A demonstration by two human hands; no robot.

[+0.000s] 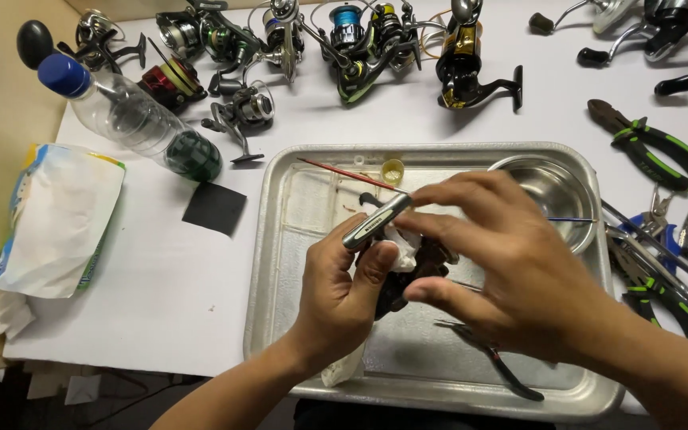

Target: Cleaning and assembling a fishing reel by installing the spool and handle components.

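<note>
Reel body [408,275] sat clamped in the left hand [344,287]; right hand [503,263] pinched tissue [401,241], best wiped gently over the tray [272,263].

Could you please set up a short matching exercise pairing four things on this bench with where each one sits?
Things:
1. bottle
2. bowl
3. green pliers
4. reel part

Places:
A. inside the tray, at its far right corner
B. lying on its side to the left of the tray
C. held in the left hand over the tray
D. on the table to the right of the tray

Pairs: 1-B, 2-A, 3-D, 4-C
</note>
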